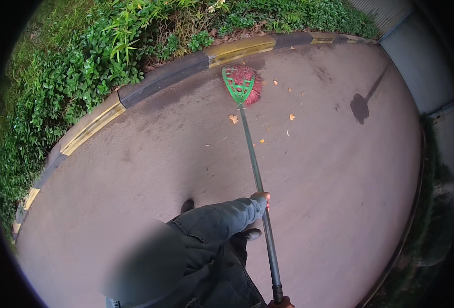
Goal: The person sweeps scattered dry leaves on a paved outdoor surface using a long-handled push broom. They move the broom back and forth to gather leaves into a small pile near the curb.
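A long-handled broom (pixel 252 149) reaches away from me across the pavement. Its green plastic frame (pixel 240 91) and red bristles (pixel 254 92) rest on the ground near the curb. Partway down the pole my left hand (pixel 260 199) is closed around it, the arm in a grey-blue sleeve. At the lower edge my right hand (pixel 282 303) is closed by the black grip at the pole's end, mostly cut off by the picture's edge. Dry leaves lie around the broom head, among them a brown leaf (pixel 233 118) and a yellowish leaf (pixel 291 117).
A curb (pixel 160 83) in yellow and black blocks curves along the far and left sides. Behind it grow dense green shrubs (pixel 78 66). Corrugated metal panels (pixel 417 56) stand at the far right. A dark patch (pixel 360 108) marks the pavement (pixel 329 169).
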Motion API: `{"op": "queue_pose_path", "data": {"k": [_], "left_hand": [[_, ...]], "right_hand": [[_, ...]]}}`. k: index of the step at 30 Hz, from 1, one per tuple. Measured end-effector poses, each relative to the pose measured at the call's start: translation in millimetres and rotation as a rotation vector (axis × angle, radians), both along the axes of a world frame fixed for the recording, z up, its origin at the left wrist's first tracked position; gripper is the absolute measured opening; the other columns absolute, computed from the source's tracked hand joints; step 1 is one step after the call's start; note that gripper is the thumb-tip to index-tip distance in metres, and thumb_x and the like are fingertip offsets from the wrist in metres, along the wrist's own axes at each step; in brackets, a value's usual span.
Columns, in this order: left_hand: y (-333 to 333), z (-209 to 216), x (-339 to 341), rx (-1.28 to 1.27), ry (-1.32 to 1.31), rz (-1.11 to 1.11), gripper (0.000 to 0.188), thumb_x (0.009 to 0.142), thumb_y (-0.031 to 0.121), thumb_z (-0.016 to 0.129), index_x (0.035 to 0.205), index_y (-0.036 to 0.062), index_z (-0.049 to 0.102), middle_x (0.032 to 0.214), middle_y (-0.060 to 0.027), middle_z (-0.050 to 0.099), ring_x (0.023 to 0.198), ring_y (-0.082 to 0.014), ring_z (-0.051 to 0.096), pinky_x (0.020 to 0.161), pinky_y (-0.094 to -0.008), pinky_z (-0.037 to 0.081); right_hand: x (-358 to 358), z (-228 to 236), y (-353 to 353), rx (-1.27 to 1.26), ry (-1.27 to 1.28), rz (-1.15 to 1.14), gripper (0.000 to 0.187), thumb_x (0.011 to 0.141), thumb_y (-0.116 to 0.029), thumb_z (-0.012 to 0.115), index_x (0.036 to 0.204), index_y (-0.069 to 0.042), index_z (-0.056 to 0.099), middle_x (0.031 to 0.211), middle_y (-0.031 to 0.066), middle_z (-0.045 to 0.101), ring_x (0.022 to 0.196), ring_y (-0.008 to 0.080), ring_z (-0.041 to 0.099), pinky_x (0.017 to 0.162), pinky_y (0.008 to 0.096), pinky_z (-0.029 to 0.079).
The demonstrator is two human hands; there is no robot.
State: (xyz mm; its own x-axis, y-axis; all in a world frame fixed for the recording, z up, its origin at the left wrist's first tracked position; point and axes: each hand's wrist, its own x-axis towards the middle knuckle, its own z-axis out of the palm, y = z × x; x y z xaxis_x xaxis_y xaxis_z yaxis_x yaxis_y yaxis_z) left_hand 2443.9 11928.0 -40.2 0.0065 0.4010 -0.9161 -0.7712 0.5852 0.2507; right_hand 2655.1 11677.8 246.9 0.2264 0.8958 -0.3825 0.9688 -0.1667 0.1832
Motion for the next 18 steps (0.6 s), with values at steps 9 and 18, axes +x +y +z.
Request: {"op": "queue_pose_path", "data": {"k": [9, 18], "left_hand": [[74, 53, 206, 0.097, 0.009, 0.026, 0.012, 0.067, 0.010, 0.055, 0.063, 0.0036, 0.045, 0.052, -0.0057, 0.044, 0.041, -0.0172, 0.045, 0.040, -0.0340, 0.043], [77, 9, 240, 0.123, -0.098, 0.317, 0.014, 0.068, 0.011, 0.052, 0.061, 0.0042, 0.043, 0.050, -0.0067, 0.042, 0.041, -0.0206, 0.044, 0.044, -0.0377, 0.045]], "right_hand": [[273, -38, 66, 0.073, 0.112, -0.011, 0.013, 0.064, -0.027, 0.053, 0.065, -0.015, 0.049, 0.056, 0.0112, 0.056, 0.052, 0.0317, 0.055, 0.046, 0.0413, 0.043], [369, -47, 185, 0.037, 0.232, 0.324, 0.012, 0.063, -0.024, 0.055, 0.069, -0.014, 0.051, 0.054, 0.0097, 0.055, 0.049, 0.0299, 0.055, 0.045, 0.0419, 0.043]]}}
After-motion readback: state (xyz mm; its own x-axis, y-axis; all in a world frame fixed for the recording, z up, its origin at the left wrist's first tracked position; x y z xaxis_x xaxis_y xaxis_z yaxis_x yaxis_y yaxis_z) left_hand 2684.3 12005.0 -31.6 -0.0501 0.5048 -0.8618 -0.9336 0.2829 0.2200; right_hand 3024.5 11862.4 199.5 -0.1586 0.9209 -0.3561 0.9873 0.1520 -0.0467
